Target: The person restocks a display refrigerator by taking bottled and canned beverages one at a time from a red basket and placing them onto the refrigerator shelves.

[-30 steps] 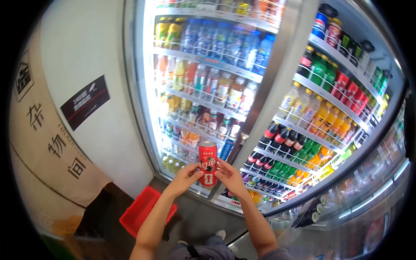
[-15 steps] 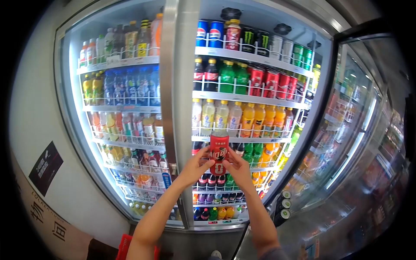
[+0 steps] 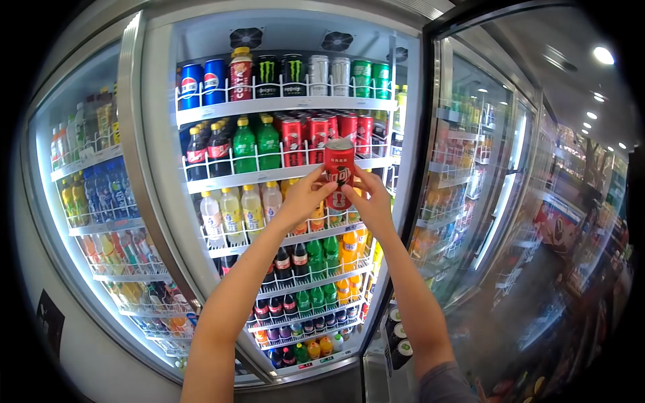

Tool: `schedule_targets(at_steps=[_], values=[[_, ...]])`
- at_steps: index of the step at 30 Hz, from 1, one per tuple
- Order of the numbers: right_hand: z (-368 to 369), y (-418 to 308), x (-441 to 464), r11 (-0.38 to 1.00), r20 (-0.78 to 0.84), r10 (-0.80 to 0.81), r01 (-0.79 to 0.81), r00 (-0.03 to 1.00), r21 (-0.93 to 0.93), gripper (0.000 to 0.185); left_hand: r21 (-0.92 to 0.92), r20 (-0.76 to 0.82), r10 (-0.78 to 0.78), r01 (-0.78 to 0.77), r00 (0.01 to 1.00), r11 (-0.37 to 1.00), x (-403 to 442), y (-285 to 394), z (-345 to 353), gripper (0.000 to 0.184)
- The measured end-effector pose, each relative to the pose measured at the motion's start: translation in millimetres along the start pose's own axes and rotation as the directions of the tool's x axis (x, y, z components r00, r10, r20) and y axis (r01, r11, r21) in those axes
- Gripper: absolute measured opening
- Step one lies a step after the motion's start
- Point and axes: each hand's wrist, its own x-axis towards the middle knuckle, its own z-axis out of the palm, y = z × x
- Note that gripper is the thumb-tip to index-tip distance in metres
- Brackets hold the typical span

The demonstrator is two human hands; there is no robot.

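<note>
A red soda can with a silver top is held upright between my two hands in front of the open fridge. My left hand grips its left side, with the thumb on the front. From the other side, my right hand closes on the can, its thumb also on the front. Just behind stand similar red cans on the second shelf, beside green bottles and dark cola bottles. Below them are pale yellow bottles.
The fridge's glass door stands open on the right. A metal door frame divides off the closed left section. The top shelf bears blue cans, black cans and others. White wire rails front the shelves.
Both hands have raised the can from around the lower shelves to the height of the red cans' shelf. My view has turned up and to the right.
</note>
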Motion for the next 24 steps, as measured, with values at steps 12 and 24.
schedule_targets(at_steps=[12,24], values=[[-6,76,118,0.987,-0.039,-0.142,0.139,0.989,-0.075,0.054,0.272,-0.228,0.234,-0.169,0.945,0.947,130,-38,6,0.058],[6,120,158,0.971,-0.053,-0.209,0.201,0.977,-0.128,0.050,0.170,-0.318,0.251,-0.206,0.914,0.964,178,-66,10,0.053]])
